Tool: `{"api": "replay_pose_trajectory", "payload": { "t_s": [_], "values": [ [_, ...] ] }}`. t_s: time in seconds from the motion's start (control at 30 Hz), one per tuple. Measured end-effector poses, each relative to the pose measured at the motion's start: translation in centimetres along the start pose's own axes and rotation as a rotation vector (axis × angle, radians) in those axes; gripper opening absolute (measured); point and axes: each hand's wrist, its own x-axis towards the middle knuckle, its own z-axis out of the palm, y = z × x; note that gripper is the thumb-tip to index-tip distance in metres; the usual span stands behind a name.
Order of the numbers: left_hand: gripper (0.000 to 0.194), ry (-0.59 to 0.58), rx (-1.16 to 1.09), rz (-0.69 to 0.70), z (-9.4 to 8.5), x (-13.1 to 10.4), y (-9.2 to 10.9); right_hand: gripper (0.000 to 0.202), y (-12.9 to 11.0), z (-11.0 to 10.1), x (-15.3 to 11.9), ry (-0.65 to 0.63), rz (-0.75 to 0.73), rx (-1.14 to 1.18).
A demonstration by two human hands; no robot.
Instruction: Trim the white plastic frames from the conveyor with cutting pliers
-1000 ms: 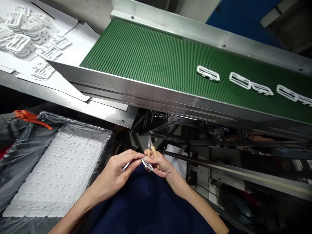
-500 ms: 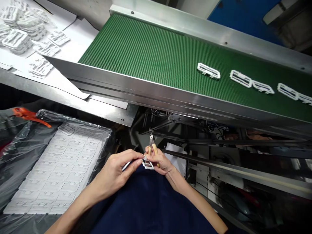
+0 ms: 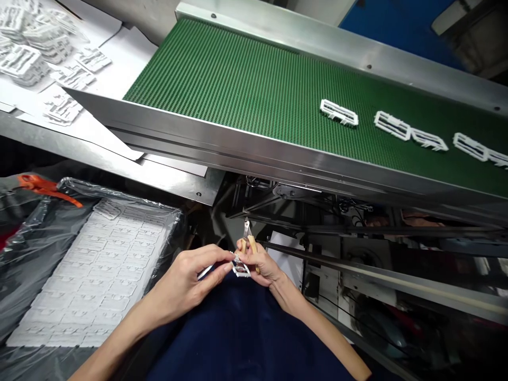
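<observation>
In front of my dark blue clothing, a small white plastic frame (image 3: 241, 272) is held between both hands. My left hand (image 3: 197, 275) pinches its left side with thumb and forefinger. On the other side, my right hand (image 3: 262, 263) has its thumb and fingertips at the frame's upper right edge. That same hand wraps round a pair of nippers (image 3: 252, 243) with yellow handles, the metal jaws (image 3: 246, 226) pointing up and away from me. Fingers cover part of the frame and most of the handles.
Ahead runs a green conveyor belt (image 3: 238, 74) with metal side rails, carrying several white frames (image 3: 339, 112). Stacked white parts (image 3: 26, 63) lie on paper at upper left. Below, a plastic-lined box (image 3: 119, 185) holds rows of white parts, near an orange-handled tool (image 3: 47, 188).
My hands have barely moved; the left thumb and forefinger shift slightly at the frame. The view has tilted a little. The frames on the belt stay in nearly the same place.
</observation>
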Motion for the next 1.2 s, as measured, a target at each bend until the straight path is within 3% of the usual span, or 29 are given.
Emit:
{"api": "replay_pose_trajectory", "payload": {
  "t_s": [0.33,0.7,1.0,1.2],
  "values": [
    [0.020,0.060,0.039,0.091,1.0,0.1,-1.0,0.037,0.2,-0.6,-0.2,0.045,-0.026,0.030],
    [0.017,0.020,0.071,-0.077,0.3,-0.2,-1.3,0.038,0.5,-0.9,0.1,0.104,-0.065,0.050],
    [0.007,0.076,0.169,0.021,0.5,0.4,-1.0,0.036,0.1,-0.6,0.2,0.091,-0.113,0.023],
    [0.011,0.076,-0.063,-0.031,0.3,0.8,-1.5,0.040,1.1,0.3,0.6,0.047,-0.114,-0.025]
  ]
}}
